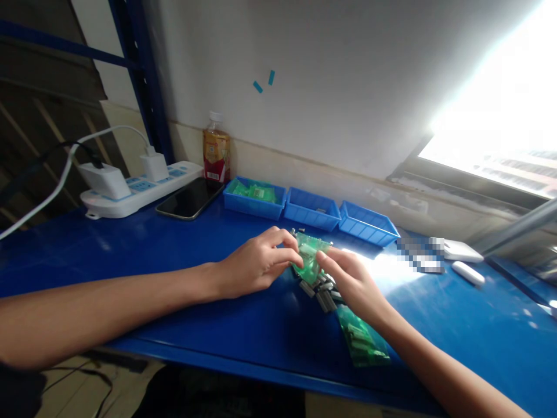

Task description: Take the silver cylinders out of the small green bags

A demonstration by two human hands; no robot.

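A small green see-through plastic bag [310,255] is held up between my two hands, above a pile of small grey metal parts [322,290]. My right hand [348,276] grips its right side, thumb pressed on the front and the other fingers behind. At the left edge, my left hand [272,258] has curled fingers and thumb closed on the bag. Something pale shows inside it. Below my right wrist lies a second green plastic bag [363,339] with long parts inside, flat on the blue table [243,331].
Three blue bins stand along the wall: the left bin [252,207] holds green bags, the middle bin [311,217] a small part, then the right bin [368,231]. A phone [191,199], power strip [143,190] and drink bottle [216,148] stand back left. White objects [463,251] lie at right.
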